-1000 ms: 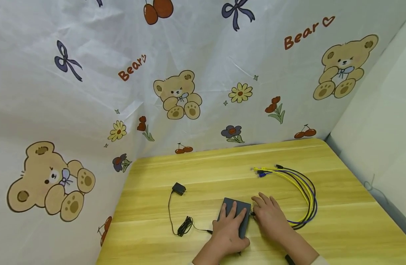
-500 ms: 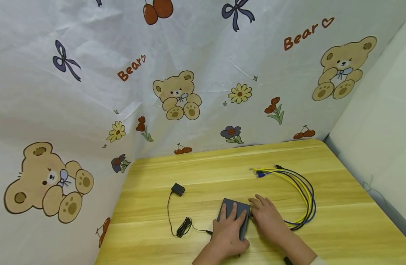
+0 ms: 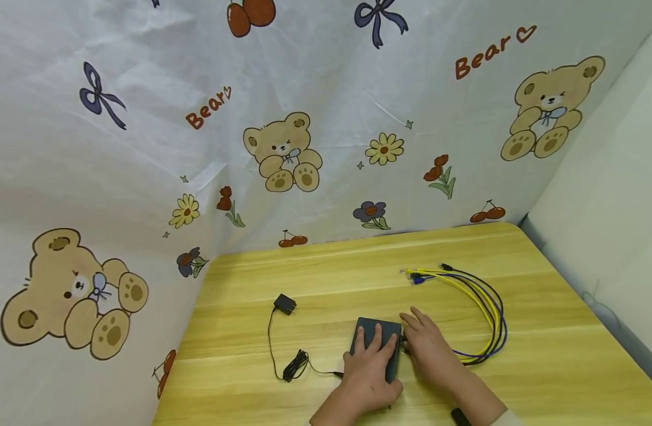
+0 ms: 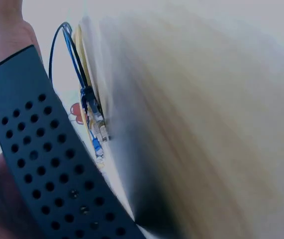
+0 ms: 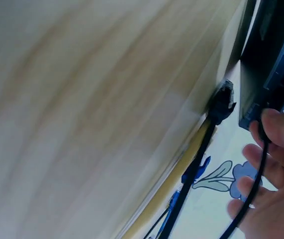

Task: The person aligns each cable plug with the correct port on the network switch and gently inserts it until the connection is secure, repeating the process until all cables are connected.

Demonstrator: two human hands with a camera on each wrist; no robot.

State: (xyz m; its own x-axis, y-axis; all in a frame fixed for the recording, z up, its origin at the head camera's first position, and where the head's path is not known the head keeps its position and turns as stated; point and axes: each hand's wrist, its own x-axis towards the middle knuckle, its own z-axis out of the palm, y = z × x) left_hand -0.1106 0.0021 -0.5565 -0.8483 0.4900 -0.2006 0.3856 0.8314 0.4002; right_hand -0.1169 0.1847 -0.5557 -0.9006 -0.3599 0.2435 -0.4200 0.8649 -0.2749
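A dark flat network switch (image 3: pixel 370 325) lies on the table, its row of ports showing in the right wrist view. My left hand (image 3: pixel 364 373) rests on top of it with fingers spread. At its right side, my right hand (image 3: pixel 431 352) pinches the end of a black network cable (image 5: pixel 257 186) between thumb and index finger, right at the ports. How deep the plug sits is hidden by the fingers. Another black cable's plug (image 5: pixel 222 102) appears apart from the hand in the right wrist view. A thin power cord (image 3: pixel 326 372) runs to the switch's left side.
Yellow, blue and black network cables (image 3: pixel 497 322) lie in a curve on the right. A black power adapter (image 3: pixel 285 304) and its bundled cord (image 3: pixel 295 365) are on the left. A black object (image 3: pixel 459 416) lies partly under the right forearm. A bear-print cloth (image 3: pixel 326 177) hangs behind the table.
My right hand has shifted slightly left, closer to the switch's port side. My left hand stays on the switch. The head view has tilted a little.
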